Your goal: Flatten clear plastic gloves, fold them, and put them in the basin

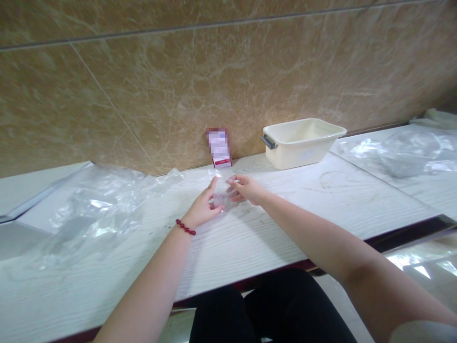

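Clear plastic piece (222, 191): one, see-through, between the hands over the tabletop (269, 240); outline partly hidden by fingers
Left hand (205, 206): thumb and fingers grasping its left side
Right hand (248, 189): fingers bent at its right edge; cannot tell whether they grip
Plastic heaps (103, 202): two, glossy, crumpled; rightmost cut off
Tub (294, 155): one, cream, rectangular; floor hidden
Red-edged card (219, 145): one, upright, print blurred

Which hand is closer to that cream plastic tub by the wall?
Right. The right hand is left of the cream tub and nearer the person; the left hand is farther left.
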Available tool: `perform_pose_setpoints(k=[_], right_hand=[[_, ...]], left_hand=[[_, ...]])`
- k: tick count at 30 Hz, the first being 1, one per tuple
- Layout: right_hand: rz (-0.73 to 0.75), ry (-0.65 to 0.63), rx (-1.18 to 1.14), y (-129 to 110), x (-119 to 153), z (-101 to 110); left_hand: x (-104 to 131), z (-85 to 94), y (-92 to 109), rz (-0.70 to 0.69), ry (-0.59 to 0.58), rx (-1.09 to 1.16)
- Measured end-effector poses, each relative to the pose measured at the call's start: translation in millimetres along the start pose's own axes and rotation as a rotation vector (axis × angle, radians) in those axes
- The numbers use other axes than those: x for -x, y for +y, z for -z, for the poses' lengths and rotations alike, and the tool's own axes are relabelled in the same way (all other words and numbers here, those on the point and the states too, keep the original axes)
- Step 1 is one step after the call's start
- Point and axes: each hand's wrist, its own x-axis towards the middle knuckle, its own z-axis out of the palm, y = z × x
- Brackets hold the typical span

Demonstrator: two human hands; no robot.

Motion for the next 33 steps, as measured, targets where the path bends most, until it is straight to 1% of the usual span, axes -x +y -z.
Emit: perform_pose_setpoints(k=[4, 8, 12, 18, 24, 29, 33], right_hand=[[-0.001, 0.039, -0.011, 2.8, -3.7, 1.5], [0.001, 0.069, -0.015, 3.4, -5.9, 3.1], [-0.003, 0.101, -0.031, 2.0, -6.5, 4.2], [-0.007, 0.113, -0.059, -1.9, -5.9, 5.2], [-0.014, 0.139, -0.087, -2.2, -7.6, 7.5], [0.002, 0.173, -0.116, 0.6, -12.0, 13.9], [0.011, 0.204, -0.113, -1.5, -14.7, 20.0]], left_hand=[[-0.4, -0.8, -0.5, 0.025, 0.018, 0.108], [-2.5, -2.5, -5.8, 0.098, 0.021, 0.243], [-5.1, -3.5, -12.1, 0.133, -0.03, 0.327], [-6.6, -2.6, -17.3, 0.166, -0.089, 0.32], [-8.5, -2.6, -20.0, 0.148, -0.172, 0.329], [-10.6, -2.3, -23.8, 0.136, -0.148, 0.37], [-13.1, -2.4, -33.4, 0.137, -0.125, 0.377]])
